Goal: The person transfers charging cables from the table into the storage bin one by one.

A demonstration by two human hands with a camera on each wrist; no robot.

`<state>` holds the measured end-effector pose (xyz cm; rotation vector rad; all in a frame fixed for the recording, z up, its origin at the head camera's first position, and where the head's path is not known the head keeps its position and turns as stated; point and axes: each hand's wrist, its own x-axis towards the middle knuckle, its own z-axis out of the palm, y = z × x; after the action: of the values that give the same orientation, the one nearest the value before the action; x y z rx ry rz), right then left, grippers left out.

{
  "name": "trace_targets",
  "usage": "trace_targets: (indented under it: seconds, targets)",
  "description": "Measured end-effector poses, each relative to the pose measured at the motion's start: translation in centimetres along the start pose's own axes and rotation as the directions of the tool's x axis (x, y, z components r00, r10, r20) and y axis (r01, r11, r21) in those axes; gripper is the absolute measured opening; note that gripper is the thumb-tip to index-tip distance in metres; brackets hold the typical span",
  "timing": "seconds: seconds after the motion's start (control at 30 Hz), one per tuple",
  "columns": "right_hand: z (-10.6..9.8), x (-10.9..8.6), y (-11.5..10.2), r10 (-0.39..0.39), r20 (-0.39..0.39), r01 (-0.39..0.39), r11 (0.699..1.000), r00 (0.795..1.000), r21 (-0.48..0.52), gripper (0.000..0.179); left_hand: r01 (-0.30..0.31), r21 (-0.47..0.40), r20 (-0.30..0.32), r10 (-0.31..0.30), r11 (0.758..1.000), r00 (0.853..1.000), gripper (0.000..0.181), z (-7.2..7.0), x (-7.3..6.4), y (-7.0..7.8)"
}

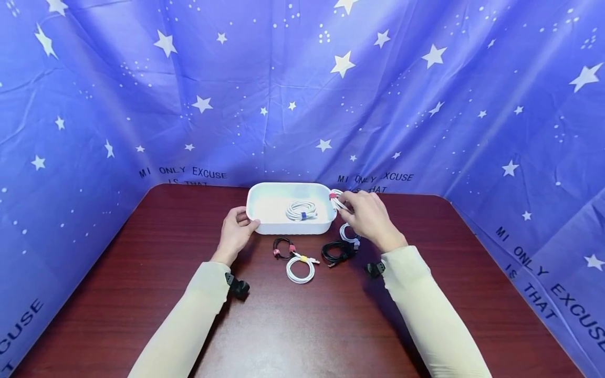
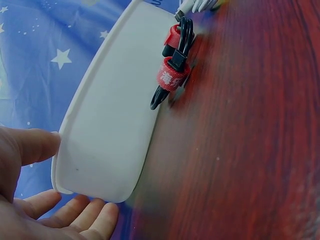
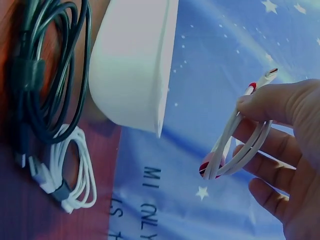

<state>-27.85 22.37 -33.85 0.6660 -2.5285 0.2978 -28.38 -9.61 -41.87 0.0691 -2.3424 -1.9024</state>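
Note:
My right hand (image 1: 371, 215) pinches a coiled white charging cable (image 3: 230, 145) with red ties between thumb and fingers. It hangs just off the right end of the white plastic box (image 1: 283, 228). At the box's front left corner is my left hand (image 1: 235, 233), thumb at the rim and fingers round the end wall. Inside the box lies another coiled white cable (image 1: 301, 211) with a blue tie. The left wrist view shows a small black cable (image 2: 172, 65) with red ties along the box's front. Below the right hand, a white cable (image 3: 82, 172) with a dark tie lies on the table.
In front of the box are a white cable (image 1: 300, 269) with a yellow tie and a coiled black cable (image 1: 337, 253). The dark red wooden table (image 1: 274, 331) meets a blue star-patterned curtain (image 1: 264, 79) at the back and sides.

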Motion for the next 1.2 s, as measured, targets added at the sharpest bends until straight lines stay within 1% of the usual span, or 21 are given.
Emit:
trace_targets:
  seconds: [0.23, 0.43, 0.67, 0.73, 0.97, 1.2]
  targets:
    - [0.7, 1.8, -1.5, -0.087, 0.058, 0.089, 0.995, 0.995, -0.036, 0.016, -0.011, -0.027, -0.007, 0.011, 1.000, 1.000, 0.056, 0.1, 0.0, 0.0]
    - [1.6, 3.1, -2.7, -0.120, 0.101, 0.124, 0.992, 0.988, -0.033, 0.018, 0.001, -0.019, -0.008, -0.001, 1.000, 1.000, 0.056, 0.0, -0.2, 0.1]
    - [2.8, 4.3, -3.9, -0.168, 0.119, 0.171, 0.985, 0.979, -0.018, 0.019, 0.004, -0.003, -0.003, -0.004, 1.000, 1.000, 0.055, 0.0, -0.1, 0.2]
    - [3.3, 4.7, -4.1, -0.173, 0.130, 0.178, 0.984, 0.976, -0.024, 0.019, 0.004, 0.000, -0.001, -0.004, 1.000, 1.000, 0.055, 0.0, -0.1, 0.2]
    - [4.5, 6.1, -5.0, -0.154, 0.228, 0.173, 0.983, 0.961, -0.064, 0.021, 0.019, -0.008, -0.005, -0.019, 1.000, 1.000, 0.056, -0.2, -0.1, 0.2]
    - [5.6, 7.2, -5.8, -0.149, 0.276, 0.187, 0.975, 0.949, -0.118, 0.023, 0.008, -0.007, -0.002, -0.008, 1.000, 1.000, 0.056, 0.0, -0.1, 0.3]
